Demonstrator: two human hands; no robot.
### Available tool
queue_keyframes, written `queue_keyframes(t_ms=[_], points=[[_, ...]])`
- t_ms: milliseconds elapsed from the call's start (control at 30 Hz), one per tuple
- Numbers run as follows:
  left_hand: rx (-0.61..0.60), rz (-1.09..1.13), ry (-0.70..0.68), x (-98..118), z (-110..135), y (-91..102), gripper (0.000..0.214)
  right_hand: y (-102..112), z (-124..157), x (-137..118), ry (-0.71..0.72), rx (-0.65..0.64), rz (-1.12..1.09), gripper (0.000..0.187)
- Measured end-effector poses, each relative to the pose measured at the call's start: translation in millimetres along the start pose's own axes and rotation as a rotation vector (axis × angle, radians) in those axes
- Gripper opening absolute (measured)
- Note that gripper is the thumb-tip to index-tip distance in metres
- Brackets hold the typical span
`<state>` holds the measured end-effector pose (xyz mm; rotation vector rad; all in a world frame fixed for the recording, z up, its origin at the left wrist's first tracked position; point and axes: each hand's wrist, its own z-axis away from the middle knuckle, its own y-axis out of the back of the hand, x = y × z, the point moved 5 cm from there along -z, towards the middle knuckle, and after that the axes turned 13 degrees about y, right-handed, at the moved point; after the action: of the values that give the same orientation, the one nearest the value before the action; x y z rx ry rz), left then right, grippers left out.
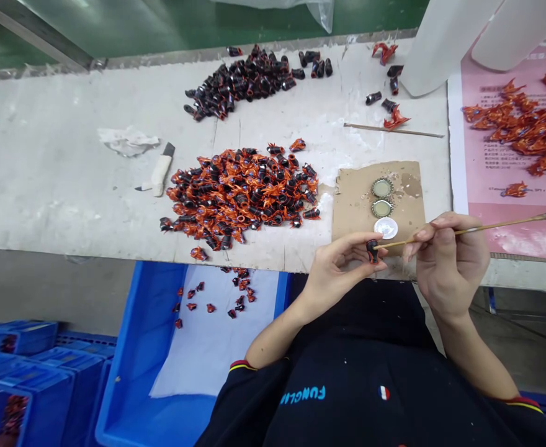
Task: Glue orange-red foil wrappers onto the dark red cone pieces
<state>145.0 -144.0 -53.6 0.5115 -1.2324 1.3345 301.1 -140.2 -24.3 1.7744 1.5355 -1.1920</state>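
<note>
Between thumb and fingertips, my left hand (pixel 340 267) pinches a small black part (pixel 372 251) above the front edge of the cardboard. My right hand (pixel 454 264) grips a thin wooden stick (pixel 501 225) with a dark end pointing right. The stick's other tip meets the black part; I cannot tell whether it goes inside. On the cardboard piece (pixel 347 186), just beyond my hands, lie two bottle caps (pixel 381 208) and a white round cap (pixel 385 228).
Left of the cardboard sits a heap of orange-and-black parts (pixel 245 195), with black parts (pixel 249 81) piled behind. Orange pieces (pixel 524 124) cover a pink sheet at right. Another stick (pixel 417 131) and a craft knife (pixel 159 174) lie on the table. A blue bin (pixel 128 347) stands below.
</note>
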Motion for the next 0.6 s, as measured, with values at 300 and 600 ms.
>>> queue_keyframes(t_ms=[300,600], points=[[0.055,-0.051,-0.022,0.8,-1.9,1.6,0.033,-1.3,0.7,4.4,-0.036,-0.017,-0.01,0.009],[0.023,0.01,-0.037,2.4,-2.4,0.5,0.029,-3.4,3.2,8.2,-0.055,-0.039,-0.07,0.009]])
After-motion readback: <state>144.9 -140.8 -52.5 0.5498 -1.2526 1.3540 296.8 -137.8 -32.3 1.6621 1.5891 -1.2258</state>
